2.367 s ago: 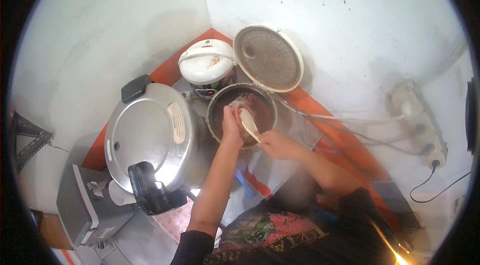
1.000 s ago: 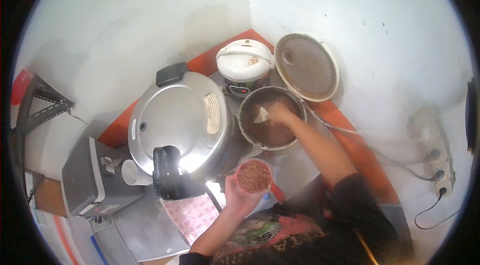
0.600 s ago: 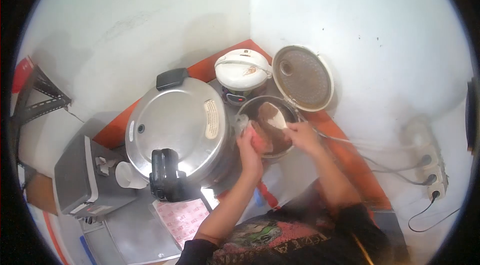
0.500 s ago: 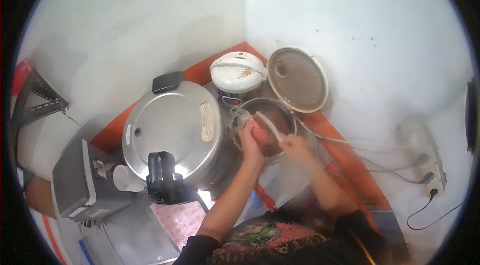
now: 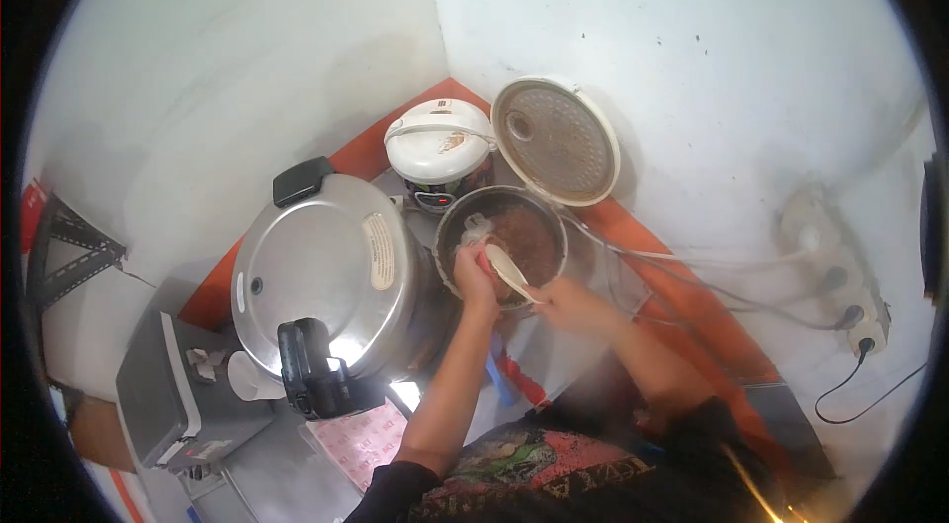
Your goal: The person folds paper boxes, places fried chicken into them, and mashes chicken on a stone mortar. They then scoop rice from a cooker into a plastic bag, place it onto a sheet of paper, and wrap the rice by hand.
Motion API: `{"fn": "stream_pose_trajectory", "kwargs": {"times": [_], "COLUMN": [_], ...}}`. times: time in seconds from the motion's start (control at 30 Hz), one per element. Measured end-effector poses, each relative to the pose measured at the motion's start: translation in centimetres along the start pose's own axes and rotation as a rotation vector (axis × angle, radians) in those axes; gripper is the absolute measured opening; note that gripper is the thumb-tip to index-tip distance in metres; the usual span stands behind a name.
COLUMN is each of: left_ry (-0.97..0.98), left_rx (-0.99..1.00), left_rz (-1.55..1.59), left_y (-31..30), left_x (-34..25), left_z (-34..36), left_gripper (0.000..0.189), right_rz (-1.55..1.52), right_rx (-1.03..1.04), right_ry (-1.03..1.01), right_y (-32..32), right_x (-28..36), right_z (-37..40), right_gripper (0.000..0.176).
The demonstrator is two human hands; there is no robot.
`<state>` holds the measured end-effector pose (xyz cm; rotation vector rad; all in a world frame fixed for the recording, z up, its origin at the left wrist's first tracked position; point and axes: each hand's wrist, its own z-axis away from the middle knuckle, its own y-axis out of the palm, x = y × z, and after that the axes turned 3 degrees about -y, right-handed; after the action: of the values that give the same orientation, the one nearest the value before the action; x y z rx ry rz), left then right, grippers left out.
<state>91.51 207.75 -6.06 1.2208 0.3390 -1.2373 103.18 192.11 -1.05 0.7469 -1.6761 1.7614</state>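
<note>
My left hand point(image 5: 476, 280) is closed on a clear plastic bag point(image 5: 478, 225) with something pinkish-red in it, over the left side of an open rice cooker point(image 5: 564, 244). My right hand point(image 5: 561, 304) grips the handle of a whitish rice paddle point(image 5: 508, 270) at the cooker's near rim. Its blade slants up to the left and overlaps the bag and my left fingers in this view. Brown contents point(image 5: 529, 224) show inside the cooker. The raised lid point(image 5: 557, 141), stained on its inner face, leans back behind it.
A large steel rice cooker point(image 5: 321, 266) with black handles stands at left. Behind is a closed white rice cooker point(image 5: 440, 142) with a lit red light. Cords run right to a wall power strip point(image 5: 840, 271). A grey box point(image 5: 183, 385) and a white cup point(image 5: 254, 377) sit at left.
The view has shifted, so the cookers sit further left. My right hand and the paddle have come nearer to me, the blade lower against the bag. My left hand keeps its grip.
</note>
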Motion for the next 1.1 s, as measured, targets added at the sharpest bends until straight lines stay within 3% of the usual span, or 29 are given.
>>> {"fn": "stream_pose_trajectory", "kwargs": {"times": [0.07,0.17,0.23,0.33,0.43,0.53,0.67,0.77,0.87,0.97,1.1], "left_ry": [-0.080,0.009,0.072,0.156,0.169,0.126,0.139,0.152,0.111,0.014,-0.015], "left_rx": [-0.012,-0.013,0.044,0.069,0.016,0.031,0.068,0.120,0.186,0.233,0.203], "left_rz": [0.120,0.174,0.161,0.120,0.086,0.070,0.133,0.111,0.150,0.280,0.452], "left_y": [0.7,3.4,1.4,0.1,0.5,-0.8,-0.2,-0.9,-0.8,0.5,1.0], "left_x": [-1.3,-4.7,-3.3,-2.2,-0.5,2.0,1.0,1.4,1.3,-0.3,-1.9], "left_z": [1.5,4.4,1.4,-0.2,0.5,-0.3,1.5,0.9,0.7,1.2,2.2], "left_gripper": [0.038,0.039,0.041,0.042,0.045,0.044,0.044,0.050,0.050,0.051,0.052], "right_rz": [-0.062,-0.182,-0.283,-0.325,-0.241,-0.213,-0.477,-0.483,-0.311,-0.374,-0.481], "right_rx": [-0.054,-0.194,-0.317,-0.537,-0.360,-0.442,-0.282,-0.134,0.011,-0.207,-0.276], "right_ry": [0.010,0.111,0.211,0.065,0.316,0.186,0.148,0.179,0.086,-0.004,0.342], "right_y": [0.4,0.5,0.2,0.3,0.6,3.8,2.8,1.0,-0.6,0.8,-2.1], "right_x": [-0.1,1.1,2.2,2.1,3.8,3.7,2.6,2.5,2.2,1.6,5.0], "right_z": [0.7,1.9,2.4,1.3,-0.1,-1.2,-0.4,0.1,0.2,1.0,4.1], "right_gripper": [0.038,0.040,0.041,0.041,0.040,0.040,0.039,0.039,0.043,0.038,0.033]}}
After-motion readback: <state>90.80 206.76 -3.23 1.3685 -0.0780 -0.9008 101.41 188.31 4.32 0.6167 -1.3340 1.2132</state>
